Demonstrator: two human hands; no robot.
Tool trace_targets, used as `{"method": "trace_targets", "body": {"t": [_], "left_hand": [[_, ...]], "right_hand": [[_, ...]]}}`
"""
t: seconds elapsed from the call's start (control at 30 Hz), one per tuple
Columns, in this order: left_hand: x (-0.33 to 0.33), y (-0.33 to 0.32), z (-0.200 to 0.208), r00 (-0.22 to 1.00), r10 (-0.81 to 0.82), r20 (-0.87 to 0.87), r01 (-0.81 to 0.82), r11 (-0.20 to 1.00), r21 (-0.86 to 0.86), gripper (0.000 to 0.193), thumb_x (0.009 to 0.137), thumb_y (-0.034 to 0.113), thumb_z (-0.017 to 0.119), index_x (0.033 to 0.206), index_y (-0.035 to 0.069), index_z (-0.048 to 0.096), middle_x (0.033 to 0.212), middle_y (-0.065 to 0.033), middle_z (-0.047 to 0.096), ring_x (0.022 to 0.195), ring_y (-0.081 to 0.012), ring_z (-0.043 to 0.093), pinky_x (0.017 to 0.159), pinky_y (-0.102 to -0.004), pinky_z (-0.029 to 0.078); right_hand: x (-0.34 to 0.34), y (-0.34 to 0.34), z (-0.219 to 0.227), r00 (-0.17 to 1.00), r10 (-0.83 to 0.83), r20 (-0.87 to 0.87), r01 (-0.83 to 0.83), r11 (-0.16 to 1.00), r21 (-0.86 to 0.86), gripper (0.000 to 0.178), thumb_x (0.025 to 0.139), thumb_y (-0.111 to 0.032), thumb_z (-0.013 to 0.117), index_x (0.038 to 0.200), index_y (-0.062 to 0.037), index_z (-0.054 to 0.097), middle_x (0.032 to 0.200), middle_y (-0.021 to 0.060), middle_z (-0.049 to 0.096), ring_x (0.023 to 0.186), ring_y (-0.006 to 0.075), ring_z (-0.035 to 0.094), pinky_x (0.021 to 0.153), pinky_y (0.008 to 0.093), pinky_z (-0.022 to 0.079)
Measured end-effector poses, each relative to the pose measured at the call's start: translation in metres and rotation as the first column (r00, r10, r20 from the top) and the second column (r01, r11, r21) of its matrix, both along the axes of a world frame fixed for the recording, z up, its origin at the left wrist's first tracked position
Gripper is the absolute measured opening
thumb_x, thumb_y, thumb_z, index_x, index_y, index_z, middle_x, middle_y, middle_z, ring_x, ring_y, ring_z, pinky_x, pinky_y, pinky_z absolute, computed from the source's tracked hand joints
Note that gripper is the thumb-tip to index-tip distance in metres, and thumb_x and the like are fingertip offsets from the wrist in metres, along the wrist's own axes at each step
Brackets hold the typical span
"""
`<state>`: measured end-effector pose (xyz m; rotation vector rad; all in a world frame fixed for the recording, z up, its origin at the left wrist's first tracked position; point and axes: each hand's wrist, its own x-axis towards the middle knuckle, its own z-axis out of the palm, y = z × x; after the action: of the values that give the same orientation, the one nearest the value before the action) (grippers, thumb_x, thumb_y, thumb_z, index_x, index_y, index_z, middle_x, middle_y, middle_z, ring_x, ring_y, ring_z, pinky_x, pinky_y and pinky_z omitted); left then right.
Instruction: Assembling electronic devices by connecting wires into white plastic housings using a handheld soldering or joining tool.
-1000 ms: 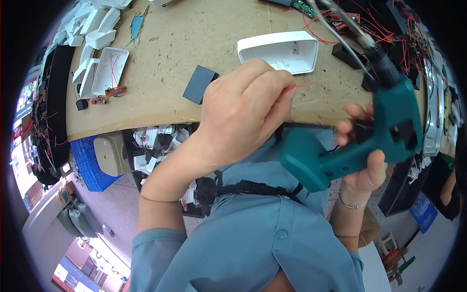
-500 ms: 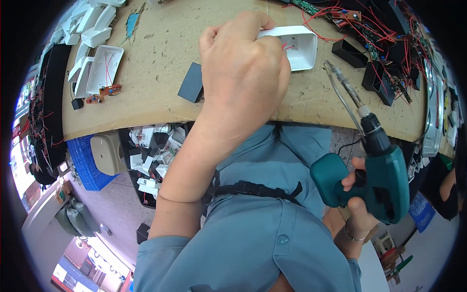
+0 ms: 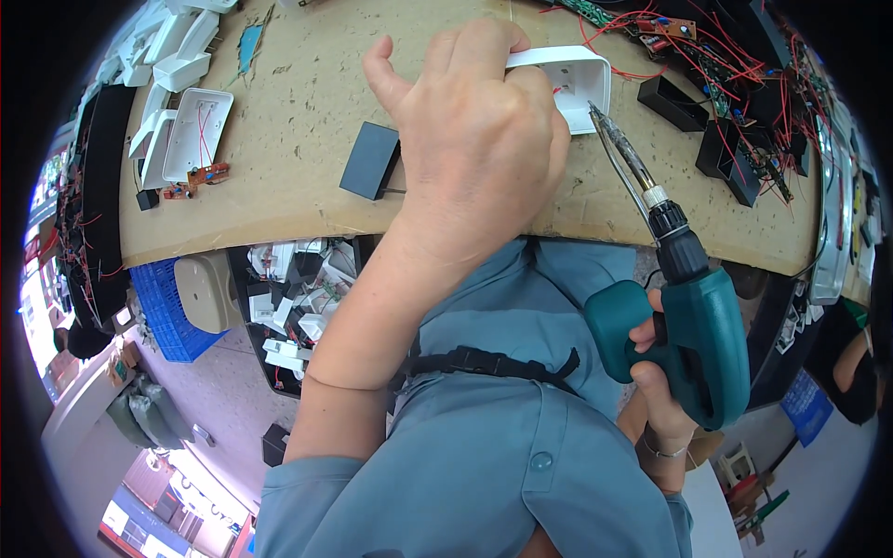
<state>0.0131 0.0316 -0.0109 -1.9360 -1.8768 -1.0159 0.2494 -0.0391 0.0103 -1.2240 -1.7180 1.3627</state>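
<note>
My left hand (image 3: 479,130) is closed on the far side of a small white plastic case (image 3: 588,84) at the table's edge, its thumb or little finger sticking out to the left. Short red wires (image 3: 559,90) show inside the case; most of its left half is hidden behind the hand. In my right hand (image 3: 665,395) is a green soldering gun (image 3: 714,344), gripped round its handle. Its metal tip (image 3: 600,116) points up and left and overlaps the case's right inner wall; whether it touches cannot be told. A dark grey block (image 3: 369,160) lies left of my left wrist.
Another white case (image 3: 197,135) with red wires and small orange circuit boards (image 3: 206,174) lies at left, below piled white cases (image 3: 181,65). Tangled red wires, boards and black boxes (image 3: 672,102) crowd the far right. Below the table stands a bin (image 3: 288,307) of white parts.
The soldering gun has moved left and up, bringing its tip from beside the case to over its right side. My left hand and the case have shifted slightly right.
</note>
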Motion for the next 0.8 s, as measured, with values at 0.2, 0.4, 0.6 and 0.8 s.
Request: {"method": "trace_targets", "body": {"t": [0.2, 0.4, 0.6, 0.8], "left_hand": [[0.003, 0.0, -0.002, 0.999, 0.033, -0.009, -0.033, 0.999, -0.005, 0.007, 0.062, 0.008, 0.058, 0.057, 0.003, 0.056, 0.086, -0.0067, 0.05, 0.086, -0.0236, 0.048, 0.081, -0.0618, 0.023], [0.002, 0.015, -0.018, 0.996, -0.054, -0.065, 0.076, 0.906, 0.417, 0.006, 0.07, 0.005, 0.059, 0.067, 0.0, 0.057, 0.087, -0.0087, 0.052, 0.083, -0.0218, 0.052, 0.084, -0.0566, 0.03], [0.008, 0.019, -0.017, 0.998, -0.036, -0.048, 0.052, 0.925, 0.376, 0.007, 0.069, 0.005, 0.059, 0.066, 0.0, 0.057, 0.087, -0.0089, 0.052, 0.084, -0.0222, 0.051, 0.084, -0.0573, 0.029], [0.013, 0.019, -0.017, 0.999, -0.024, -0.028, 0.032, 0.944, 0.329, 0.007, 0.068, 0.006, 0.059, 0.065, 0.0, 0.056, 0.087, -0.009, 0.051, 0.084, -0.0226, 0.051, 0.084, -0.058, 0.028]], "right_hand": [[-0.003, 0.004, 0.0, 1.0, 0.008, 0.016, -0.009, 1.0, 0.011, 0.058, 0.07, -0.017, 0.071, 0.116, 0.0043, 0.043, 0.107, 0.0175, 0.055, 0.078, 0.0155, 0.056, 0.065, 0.0248, 0.045], [-0.005, 0.007, 0.001, 1.0, 0.02, -0.008, -0.02, 1.0, 0.012, 0.056, 0.07, -0.015, 0.07, 0.116, 0.0044, 0.044, 0.107, 0.0179, 0.055, 0.078, 0.0157, 0.056, 0.065, 0.0249, 0.045], [-0.004, 0.007, 0.0, 1.0, 0.02, 0.005, -0.02, 1.0, 0.004, 0.055, 0.07, -0.015, 0.07, 0.115, 0.0042, 0.045, 0.107, 0.0173, 0.055, 0.078, 0.0154, 0.055, 0.065, 0.0249, 0.045], [-0.011, 0.009, -0.002, 0.997, -0.075, -0.005, 0.075, 0.995, 0.061, 0.042, 0.067, -0.015, 0.074, 0.098, 0.0039, 0.051, 0.081, 0.0095, 0.06, 0.068, 0.015, 0.057, 0.06, 0.0238, 0.046]]}}
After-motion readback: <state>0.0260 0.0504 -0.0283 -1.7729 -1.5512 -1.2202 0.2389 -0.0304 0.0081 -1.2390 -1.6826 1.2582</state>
